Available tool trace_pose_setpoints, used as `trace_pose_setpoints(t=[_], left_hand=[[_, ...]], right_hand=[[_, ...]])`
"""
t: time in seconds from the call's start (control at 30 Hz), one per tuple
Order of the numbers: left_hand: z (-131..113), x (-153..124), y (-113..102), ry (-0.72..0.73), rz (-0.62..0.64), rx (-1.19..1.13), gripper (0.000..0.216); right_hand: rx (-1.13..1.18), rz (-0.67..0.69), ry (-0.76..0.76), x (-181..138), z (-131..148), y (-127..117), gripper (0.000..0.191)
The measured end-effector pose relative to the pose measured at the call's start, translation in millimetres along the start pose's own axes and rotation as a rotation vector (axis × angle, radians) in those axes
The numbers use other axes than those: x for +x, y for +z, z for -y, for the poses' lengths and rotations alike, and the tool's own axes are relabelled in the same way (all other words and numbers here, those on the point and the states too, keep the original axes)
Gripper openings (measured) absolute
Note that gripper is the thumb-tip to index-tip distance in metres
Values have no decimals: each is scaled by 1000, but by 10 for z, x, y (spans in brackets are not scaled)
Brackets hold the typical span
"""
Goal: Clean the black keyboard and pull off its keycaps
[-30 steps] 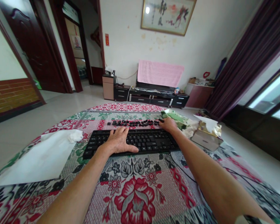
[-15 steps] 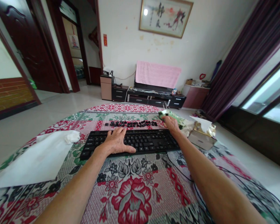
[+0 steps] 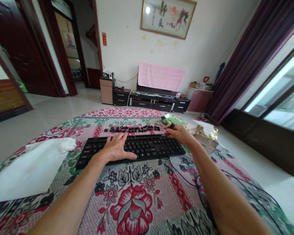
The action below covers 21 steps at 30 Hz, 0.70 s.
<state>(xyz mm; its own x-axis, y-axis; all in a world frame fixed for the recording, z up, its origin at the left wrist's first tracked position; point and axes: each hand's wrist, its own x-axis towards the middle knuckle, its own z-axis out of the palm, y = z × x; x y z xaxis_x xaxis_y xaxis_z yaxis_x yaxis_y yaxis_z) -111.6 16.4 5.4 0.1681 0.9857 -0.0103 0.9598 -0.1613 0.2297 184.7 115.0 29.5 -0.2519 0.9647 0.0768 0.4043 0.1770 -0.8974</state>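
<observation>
A black keyboard (image 3: 147, 147) lies across the flowered tablecloth. My left hand (image 3: 118, 148) rests flat on its left part, thumb stretched toward the near edge and fingers spread over the keys. My right hand (image 3: 178, 133) is above the keyboard's far right corner, fingers pinched on a small black piece (image 3: 171, 126); its exact kind is too small to tell. Behind the keyboard, several loose black keycaps (image 3: 134, 129) lie in a long row.
White paper with a crumpled tissue (image 3: 67, 144) lies at the left. A green and white cloth or packet (image 3: 173, 119) and an opened box with gold foil (image 3: 208, 138) are at the right. Black cables (image 3: 247, 186) run over the tablecloth (image 3: 131, 209) on the right.
My right hand has come back from the green cloth toward the keyboard's far right corner, holding the small black piece. My left hand stays on the keyboard. The view has shifted slightly.
</observation>
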Motion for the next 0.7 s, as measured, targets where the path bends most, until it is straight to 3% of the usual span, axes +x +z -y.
trace_pose_setpoints(t=[0.17, 0.37, 0.53, 0.7], left_hand=[[-10, -3, -8, -13, 9, 10, 111], [-9, -4, -5, -5, -7, 8, 110], [18, 10, 23, -1, -10, 14, 113], [27, 17, 28, -9, 0, 21, 112]], right_hand=[[-173, 104, -49, -1, -74, -52, 28], [-293, 70, -152, -2, -80, -46, 28], [-379, 124, -253, 43, -133, -23, 25], [-441, 228, -333, 39, -24, 0, 21]])
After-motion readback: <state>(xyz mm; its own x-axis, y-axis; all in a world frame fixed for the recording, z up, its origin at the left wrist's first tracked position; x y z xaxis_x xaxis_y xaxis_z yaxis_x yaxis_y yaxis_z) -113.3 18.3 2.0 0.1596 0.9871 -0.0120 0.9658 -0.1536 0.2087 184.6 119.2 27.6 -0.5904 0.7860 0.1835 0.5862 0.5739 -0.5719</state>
